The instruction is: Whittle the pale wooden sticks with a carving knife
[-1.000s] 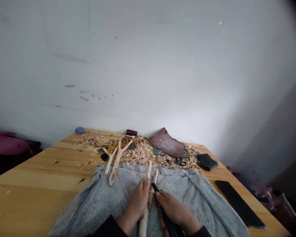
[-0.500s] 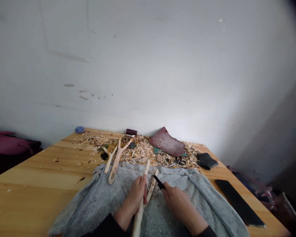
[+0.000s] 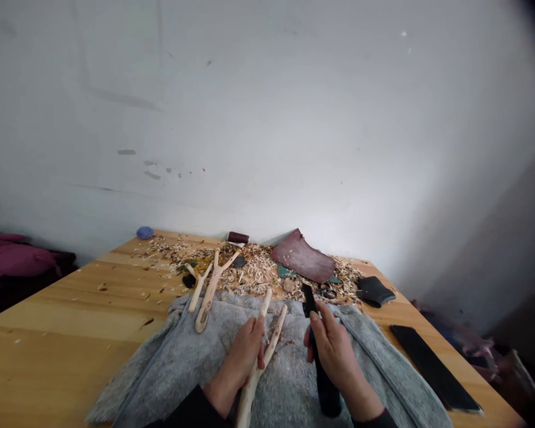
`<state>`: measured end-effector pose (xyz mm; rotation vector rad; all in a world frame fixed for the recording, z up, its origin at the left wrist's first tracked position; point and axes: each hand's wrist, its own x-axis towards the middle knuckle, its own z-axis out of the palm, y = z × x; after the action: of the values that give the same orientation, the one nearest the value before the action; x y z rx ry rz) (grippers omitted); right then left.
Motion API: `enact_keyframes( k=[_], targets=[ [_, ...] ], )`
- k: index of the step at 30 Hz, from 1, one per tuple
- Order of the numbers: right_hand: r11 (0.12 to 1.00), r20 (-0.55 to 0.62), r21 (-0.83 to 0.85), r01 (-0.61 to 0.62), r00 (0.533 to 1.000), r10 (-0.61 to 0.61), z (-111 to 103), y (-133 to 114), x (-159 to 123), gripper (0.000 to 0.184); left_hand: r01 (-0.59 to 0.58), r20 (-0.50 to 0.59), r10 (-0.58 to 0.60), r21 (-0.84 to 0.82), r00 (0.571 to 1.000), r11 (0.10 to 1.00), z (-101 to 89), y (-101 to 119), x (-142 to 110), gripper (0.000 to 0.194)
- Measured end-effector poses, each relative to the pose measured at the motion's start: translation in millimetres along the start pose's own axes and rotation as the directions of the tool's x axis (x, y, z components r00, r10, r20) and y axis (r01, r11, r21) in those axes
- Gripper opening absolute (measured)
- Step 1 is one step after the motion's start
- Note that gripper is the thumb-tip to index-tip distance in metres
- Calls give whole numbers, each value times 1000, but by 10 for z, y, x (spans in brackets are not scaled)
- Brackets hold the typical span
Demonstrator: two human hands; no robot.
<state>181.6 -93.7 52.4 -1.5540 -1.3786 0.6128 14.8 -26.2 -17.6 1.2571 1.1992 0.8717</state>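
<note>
Gripping the pale, peeled forked branch at its fork, the left hand has its fingers clenched round one prong, while the other prong runs free to the right and the stem slants down out of the bottom of the view. The branch lies over a grey fleece cloth spread across the near side of the desk. The right hand stands apart, its fingers closed on the dark handle of a carving knife, with the black blade upright, tip toward the wall, and clear of the wood. This firm, separate hold looks sound for knife work, though any cut would be safest kept directed away from the left fingers. Open room lies between the hands, with more cloth on either side. Past the cloth's far edge, two more forked sticks lie on a drift of wood shavings beside a maroon leather offcut. A black leather pouch and a long black board sit toward the desk's right edge.
</note>
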Motion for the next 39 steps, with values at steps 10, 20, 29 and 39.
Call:
enact_keyframes(
  k=[10,20,29,39],
  targets=[
    [959,-289,162,233,940,-179,-61,116,-49,39,21,-6,-21,-17,1000,1000,7,77,-58,53],
    [962,-375,179,206,918,-127,-134,61,-194,41,13,-12,-13,-17,1000,1000,1,32,-37,52],
    [967,-306,195,162,947,-97,-132,131,-327,39,12,-11,-11,29,1000,1000,17,31,-16,49],
    [939,-261,307,153,963,-71,27,193,-324,40,35,9,-35,35,999,999,1,56,-48,44]
  ],
)
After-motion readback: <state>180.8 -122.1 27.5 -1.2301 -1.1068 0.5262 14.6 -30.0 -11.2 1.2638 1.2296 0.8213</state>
